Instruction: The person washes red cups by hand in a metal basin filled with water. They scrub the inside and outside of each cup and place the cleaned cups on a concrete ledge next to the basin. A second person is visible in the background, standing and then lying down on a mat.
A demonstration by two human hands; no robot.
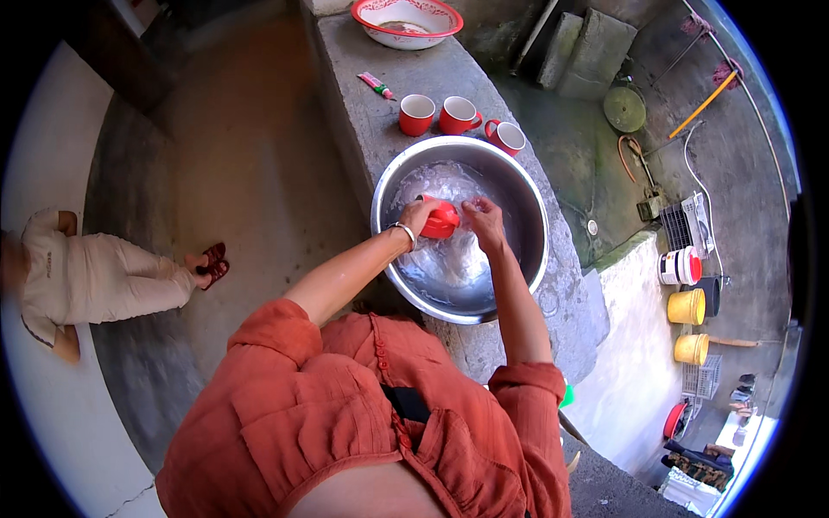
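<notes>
My left hand is closed on a red mug, holding it over the water in a large steel basin. Just right of the mug is my right hand, its fingers loosely bent and wet, with nothing visible in them; whether they touch the mug I cannot make out. Beyond the basin's far rim stand a red mug with white inside, a second such mug and a third, tilted one. The basin rests on a grey concrete ledge.
A pink and green tube lies on the ledge, with a red-rimmed enamel bowl farther off. At right, a lower wet floor has yellow buckets and a white bucket. Another person is at far left.
</notes>
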